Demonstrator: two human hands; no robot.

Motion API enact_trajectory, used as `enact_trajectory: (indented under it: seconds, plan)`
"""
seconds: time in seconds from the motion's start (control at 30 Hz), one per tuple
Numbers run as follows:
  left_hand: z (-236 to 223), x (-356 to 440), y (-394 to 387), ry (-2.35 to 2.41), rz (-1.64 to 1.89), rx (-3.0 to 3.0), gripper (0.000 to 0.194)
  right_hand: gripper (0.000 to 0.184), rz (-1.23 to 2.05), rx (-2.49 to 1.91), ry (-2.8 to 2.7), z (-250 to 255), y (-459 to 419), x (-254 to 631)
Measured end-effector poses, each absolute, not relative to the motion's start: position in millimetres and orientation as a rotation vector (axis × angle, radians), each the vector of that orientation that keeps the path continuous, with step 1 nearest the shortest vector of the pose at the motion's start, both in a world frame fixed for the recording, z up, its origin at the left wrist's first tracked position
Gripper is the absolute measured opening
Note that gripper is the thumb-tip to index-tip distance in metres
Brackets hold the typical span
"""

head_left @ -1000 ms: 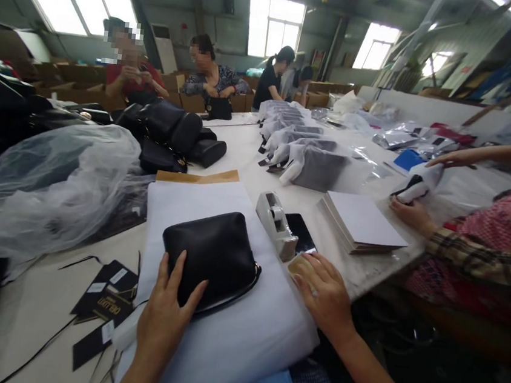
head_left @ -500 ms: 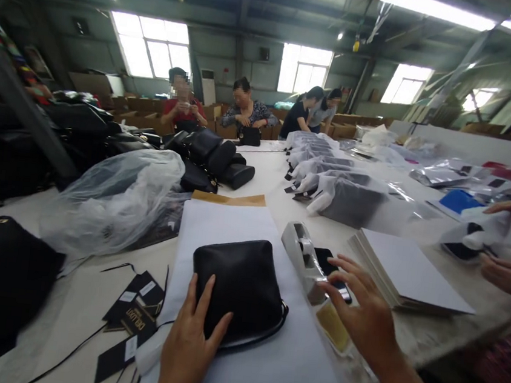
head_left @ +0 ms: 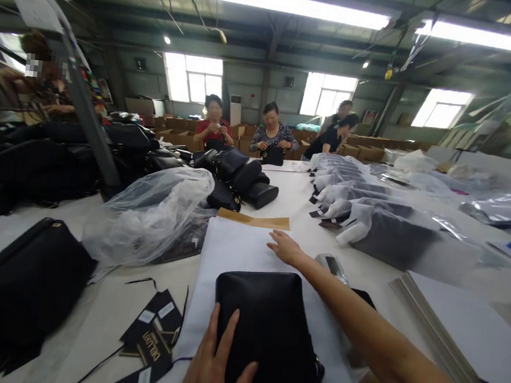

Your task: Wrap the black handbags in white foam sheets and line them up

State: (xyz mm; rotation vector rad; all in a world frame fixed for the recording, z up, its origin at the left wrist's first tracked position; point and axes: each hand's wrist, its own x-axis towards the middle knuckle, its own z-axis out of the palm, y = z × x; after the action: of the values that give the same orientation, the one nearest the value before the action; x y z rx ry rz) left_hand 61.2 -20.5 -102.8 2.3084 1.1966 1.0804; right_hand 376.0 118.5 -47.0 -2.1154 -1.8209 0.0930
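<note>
Left fingers (head_left: 227, 338) on bag (head_left: 270, 336) atop white sheets (head_left: 231, 247), tags (head_left: 153, 346) beside

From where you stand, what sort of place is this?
Probably a factory's bag-packing area: black bags heaped on a white table, wrapped items lined up in a row, and black tags to the left of the bag under the left hand.

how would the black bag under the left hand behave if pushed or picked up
Pushed, the black bag under the left hand would probably slide rather than roll, since it lies flat on smooth-looking white paper. Its filled-out sides suggest it would mostly hold its shape when lifted. The sheen hints at a slightly slippery surface.
</note>
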Motion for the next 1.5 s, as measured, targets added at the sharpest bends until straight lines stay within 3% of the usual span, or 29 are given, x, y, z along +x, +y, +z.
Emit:
enact_trajectory:
  seconds: [0.1,0.3,0.6,0.8,0.9,1.07,1.13,1.23,1.4,1.5]
  plan:
    - [-112.0,60.5,-15.0,1.189,1.088,2.401,0.071,0.045,0.055,-2.192,-1.816,-67.7,135.1,380.9]
    - [-126.5,62.0,-8.5,1.214,1.074,2.453,0.082,0.022,-0.097,-2.140,-1.853,-77.3,139.3,382.2]
    - [-122.1,60.7,-10.3,1.184,1.102,2.454,0.083,0.011,-0.363,-1.890,-1.700,-48.7,130.7,376.0]
    - [-86.7,41.2,6.7,1.138,0.958,2.612,0.067,0.010,-0.496,-1.633,-1.700,-6.2,76.3,360.5]
    - [-45.3,42.9,29.9,1.218,1.125,2.712,0.067,0.009,-0.586,-1.437,-1.784,7.3,32.3,349.2]
    - [28.6,69.6,60.7,1.073,1.332,2.986,0.066,0.018,-0.714,-1.255,-1.989,9.7,-36.1,329.7]
    - [41.6,75.9,62.7,0.922,1.239,3.087,0.048,0.018,-0.738,-1.229,-2.074,7.7,-56.7,325.5]
    - [34.7,74.9,53.0,0.698,1.110,3.146,0.020,0.022,-0.750,-1.222,-2.155,7.3,-78.2,323.8]
    - [-9.1,65.2,24.0,0.559,1.105,3.108,0.015,0.061,-0.768,-1.413,-2.180,13.3,-87.8,320.7]
    - [-23.4,62.1,13.3,0.573,1.112,3.099,0.017,0.059,-0.718,-1.442,-2.272,8.8,-84.1,316.6]
